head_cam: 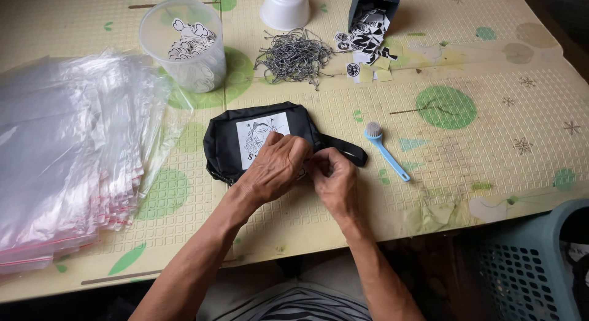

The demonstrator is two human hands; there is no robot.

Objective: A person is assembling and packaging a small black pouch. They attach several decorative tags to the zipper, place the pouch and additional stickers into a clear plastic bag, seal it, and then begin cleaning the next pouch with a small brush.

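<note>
resting on a black pouch (245,134) near the middle of the yellow patterned mat (429,192), the left hand (274,168) lies with fingers curled and pressed down over the pouch's lower right corner. the right hand (333,177) meets it there, fingertips bunched together in a pinch at the pouch's edge, just below the black wrist strap (343,148); what sits between the fingers is too small to tell. the pouch carries a white rectangular patch (257,132) with a black line drawing, partly covered by the left hand.

just right of the strap lies a small light blue brush (385,150) with a round head, apart from both hands. a thick stack of clear plastic bags (67,149) with red seal strips fills the left side. behind the pouch stands a clear plastic tub (184,42) holding black and white cut-out stickers, and beside it a heap of grey strings (294,57). a white cup (285,8) stands upside down at the far edge, and a dark box (371,8) spills more black and white stickers (365,42) and pale yellow slips onto the mat. a teal slatted basket (534,266) sits off the lower right corner.
</note>
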